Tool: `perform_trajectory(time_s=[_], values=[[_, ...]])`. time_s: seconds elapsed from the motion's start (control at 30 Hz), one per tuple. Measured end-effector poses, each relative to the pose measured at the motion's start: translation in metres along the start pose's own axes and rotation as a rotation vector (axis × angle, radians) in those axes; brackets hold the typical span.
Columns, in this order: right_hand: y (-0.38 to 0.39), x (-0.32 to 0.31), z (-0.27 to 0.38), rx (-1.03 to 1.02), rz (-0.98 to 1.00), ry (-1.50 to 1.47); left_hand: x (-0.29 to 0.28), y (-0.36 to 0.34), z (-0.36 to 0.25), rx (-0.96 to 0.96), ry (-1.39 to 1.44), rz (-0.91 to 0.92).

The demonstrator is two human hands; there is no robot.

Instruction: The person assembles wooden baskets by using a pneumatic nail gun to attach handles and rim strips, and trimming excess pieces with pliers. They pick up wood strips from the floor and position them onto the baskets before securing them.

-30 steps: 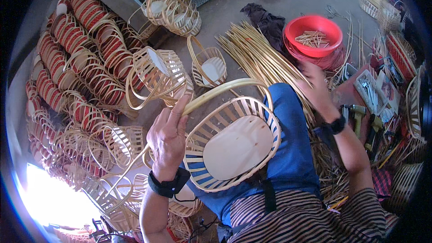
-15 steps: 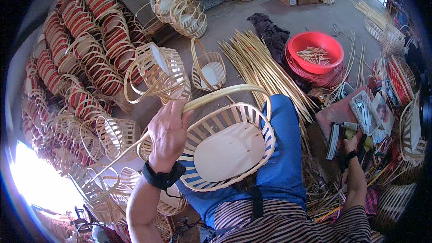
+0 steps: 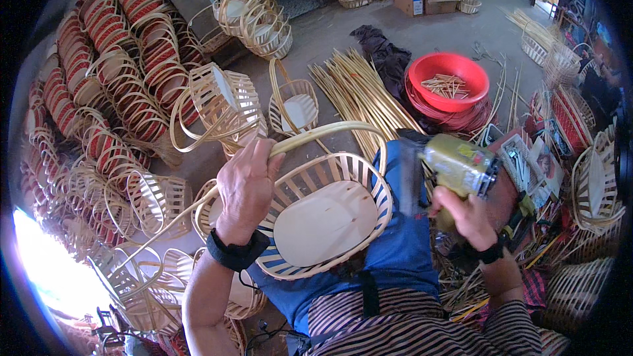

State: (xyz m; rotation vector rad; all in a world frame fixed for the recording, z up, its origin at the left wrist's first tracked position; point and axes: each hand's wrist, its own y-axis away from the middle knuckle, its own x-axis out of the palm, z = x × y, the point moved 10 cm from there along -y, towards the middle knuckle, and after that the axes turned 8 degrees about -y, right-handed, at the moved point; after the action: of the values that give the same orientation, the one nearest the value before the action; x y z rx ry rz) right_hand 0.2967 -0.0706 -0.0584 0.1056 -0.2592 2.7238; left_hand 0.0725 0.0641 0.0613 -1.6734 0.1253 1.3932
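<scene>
An oval slatted basket [image 3: 326, 222] with a pale board bottom sits on my lap. My left hand [image 3: 244, 190] is closed round the left part of a long bent bamboo handle [image 3: 316, 133] that arches over the basket's far side. My right hand [image 3: 465, 217] grips an olive-yellow nail gun [image 3: 455, 161] just right of the basket, above my right leg [image 3: 389, 257]. The gun's front end is smeared by motion, so whether it touches anything is unclear.
Stacked red-and-natural baskets [image 3: 151, 46] crowd the left. Loose baskets [image 3: 293, 115] lie ahead. Bamboo rods [image 3: 349, 95], dark cloth [image 3: 369, 43] and a red basin [image 3: 448, 66] of short pieces are beyond my knee. Tool trays [image 3: 517, 165] lie right; cardboard boxes [image 3: 438, 0] stand at the back.
My right hand went down to the tools at the right and has lifted the nail gun leftward toward the basket. My left hand stays on the handle. The view has shifted slightly.
</scene>
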Motion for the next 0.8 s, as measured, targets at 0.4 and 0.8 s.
perform_trajectory(time_s=[0.4, 0.8], values=[[-0.008, 0.072, -0.001, 0.113, 0.093, -0.294, -0.001, 0.001, -0.003, 0.018, -0.020, -0.026], [-0.006, 0.068, -0.003, 0.093, 0.083, -0.314, -0.001, 0.000, -0.008, -0.006, 0.003, 0.023]])
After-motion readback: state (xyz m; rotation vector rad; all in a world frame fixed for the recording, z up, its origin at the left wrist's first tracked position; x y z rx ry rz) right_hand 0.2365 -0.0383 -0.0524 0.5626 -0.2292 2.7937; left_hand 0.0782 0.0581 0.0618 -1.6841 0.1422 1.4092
